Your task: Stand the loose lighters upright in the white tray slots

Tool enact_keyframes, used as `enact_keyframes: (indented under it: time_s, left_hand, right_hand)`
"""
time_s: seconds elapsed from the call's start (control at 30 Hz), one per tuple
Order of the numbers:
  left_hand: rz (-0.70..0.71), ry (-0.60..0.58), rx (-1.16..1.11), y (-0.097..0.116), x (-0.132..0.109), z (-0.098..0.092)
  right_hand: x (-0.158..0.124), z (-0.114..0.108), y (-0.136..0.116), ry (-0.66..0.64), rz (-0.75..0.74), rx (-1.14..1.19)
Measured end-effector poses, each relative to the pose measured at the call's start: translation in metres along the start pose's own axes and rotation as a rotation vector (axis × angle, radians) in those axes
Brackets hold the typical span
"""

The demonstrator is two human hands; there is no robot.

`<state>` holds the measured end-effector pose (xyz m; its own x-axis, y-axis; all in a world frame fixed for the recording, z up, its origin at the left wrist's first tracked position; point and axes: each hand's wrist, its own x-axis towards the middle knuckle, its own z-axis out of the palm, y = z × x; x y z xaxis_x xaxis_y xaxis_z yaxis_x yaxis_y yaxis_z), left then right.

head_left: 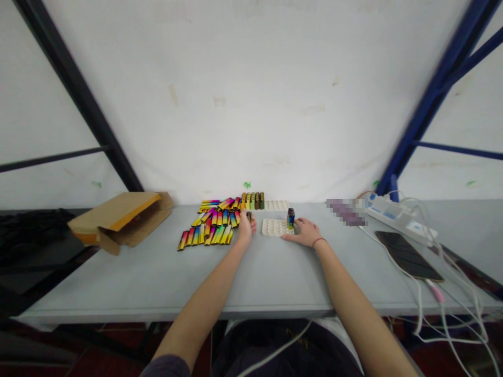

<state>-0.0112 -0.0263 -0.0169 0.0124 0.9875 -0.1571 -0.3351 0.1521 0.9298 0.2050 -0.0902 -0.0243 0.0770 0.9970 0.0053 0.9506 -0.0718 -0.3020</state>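
My left hand (245,226) is closed around a small lighter-like tube (249,215), whose dark top shows above the fingers. Just left of it lie several shiny rainbow-and-gold lighters (208,233) in loose rows. My right hand (305,233) grips the right end of a white tray (271,228) with rows of round hollows, its thumb along the front edge. A few dark, shiny lighters (291,219) stand upright at that end, beside my right fingers. Behind, a group of upright gold and green lighters (252,201) stands at the left of a second white tray (277,205).
An opened brown cardboard box (121,217) lies on the left of the grey table (275,285). To the right are a white power strip (404,217), a dark phone (408,255) and loose white cables (418,309). A white wall (251,104) rises behind.
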Motion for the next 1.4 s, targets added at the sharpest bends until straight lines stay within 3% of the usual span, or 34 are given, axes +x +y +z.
enact_keyframes:
  time_s: [0.1,0.4,0.63,1.07,1.23,1.4]
  left_hand:
    - [0.169,-0.029,0.119,-0.003,-0.006,0.001]
    - [0.739,-0.319,0.516,-0.010,-0.031,0.015]
    - [0.697,-0.478,0.641,-0.021,-0.031,0.018]
    - [0.741,-0.420,0.733,-0.026,-0.034,0.028]
    - [0.853,-0.437,0.933,-0.029,-0.035,0.035]
    - [0.941,-0.369,1.069,-0.033,-0.033,0.034]
  right_hand:
    - [-0.001,0.000,-0.002,-0.002,0.005,-0.004]
    - [-0.001,0.000,-0.005,0.012,0.010,-0.002]
    - [0.001,0.003,-0.003,0.001,-0.003,-0.006]
    - [0.000,0.002,-0.004,-0.025,-0.003,-0.013]
    - [0.002,0.004,-0.002,-0.025,-0.010,-0.024]
    - [0.002,0.004,-0.002,-0.026,-0.016,-0.023]
